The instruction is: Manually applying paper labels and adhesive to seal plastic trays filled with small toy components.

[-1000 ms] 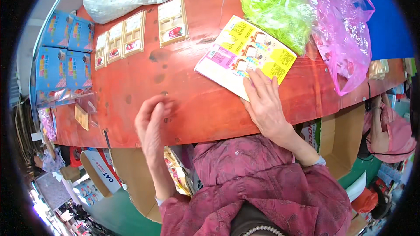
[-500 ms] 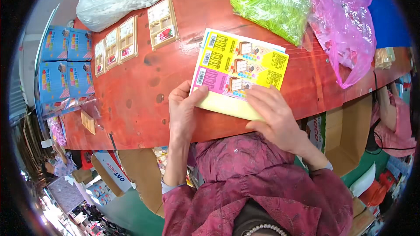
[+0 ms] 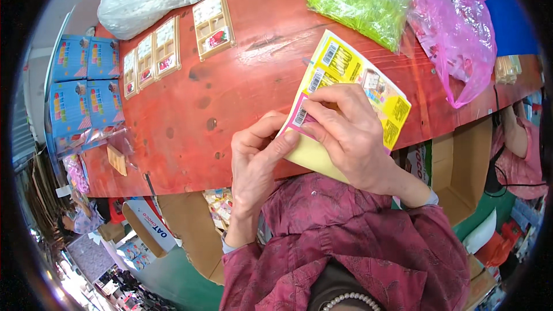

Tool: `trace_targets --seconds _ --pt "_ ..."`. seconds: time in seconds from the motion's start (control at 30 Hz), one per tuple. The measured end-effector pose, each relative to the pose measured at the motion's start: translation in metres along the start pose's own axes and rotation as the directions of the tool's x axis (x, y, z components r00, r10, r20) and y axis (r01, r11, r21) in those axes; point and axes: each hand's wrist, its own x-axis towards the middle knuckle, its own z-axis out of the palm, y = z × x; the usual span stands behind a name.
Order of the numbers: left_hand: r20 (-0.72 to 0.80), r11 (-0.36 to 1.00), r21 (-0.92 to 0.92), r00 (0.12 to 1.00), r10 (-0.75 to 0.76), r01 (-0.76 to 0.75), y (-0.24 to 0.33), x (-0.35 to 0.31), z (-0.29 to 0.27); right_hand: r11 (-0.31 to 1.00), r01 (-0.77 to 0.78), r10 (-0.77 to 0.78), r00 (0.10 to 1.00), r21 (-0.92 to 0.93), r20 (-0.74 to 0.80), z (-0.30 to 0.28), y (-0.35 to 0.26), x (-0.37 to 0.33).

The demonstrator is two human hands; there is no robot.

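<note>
My left hand (image 3: 256, 152) grips a sheet of stickers (image 3: 331, 75) by its near left corner, thumb on top. The sheet has yellow stickers and one pink sticker (image 3: 300, 113) on a pale yellow backing, bare along the near edge. Bent over the sheet, my right hand (image 3: 360, 138) has thumb and forefinger pinched at the pink sticker, by its barcode. My right hand covers most of that sticker, so I cannot tell how much of it is lifted. The sheet is held tilted above the table's near edge.
On the red table (image 3: 253, 103), wooden trays (image 3: 167, 52) with white pieces stand at the left. Behind lie a bag of white pieces (image 3: 167, 6), green shreds (image 3: 357, 3) and a pink bag (image 3: 455, 34). Blue boxes (image 3: 86, 92) line the left; a carton (image 3: 458, 173) stands low right.
The sheet has turned clockwise and shifted slightly right. My right hand has moved from the near right edge onto the pink sticker, its thumb and forefinger closing there; my left hand came inward.
</note>
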Motion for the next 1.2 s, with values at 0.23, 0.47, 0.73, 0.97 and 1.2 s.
trace_targets --seconds 0.23,0.47,0.73,0.97,1.2 --pt "-0.167 0.978 -0.205 0.984 -0.061 0.026 -0.003 0.002 0.003 0.999 -0.036 0.036 0.999 -0.019 -0.016 0.004 0.000 -0.003" --pt "-0.291 0.945 -0.319 0.956 -0.032 -0.066 -0.015 0.019 -0.019 0.980 0.001 0.009 0.999 -0.198 0.050 0.000 0.000 -0.021" --pt "-0.263 0.894 -0.443 0.963 -0.058 -0.067 -0.031 0.031 -0.037 0.921 -0.112 0.161 0.982 -0.373 0.104 0.023 0.021 -0.064" --pt "-0.357 0.911 -0.378 0.934 0.022 -0.166 -0.041 0.030 -0.045 0.930 -0.085 0.148 0.977 -0.357 0.152 0.018 0.017 -0.063" --pt "-0.401 0.936 -0.306 0.915 0.039 -0.174 -0.031 0.019 -0.040 0.932 -0.230 0.320 0.886 -0.282 0.336 -0.021 -0.007 -0.038"
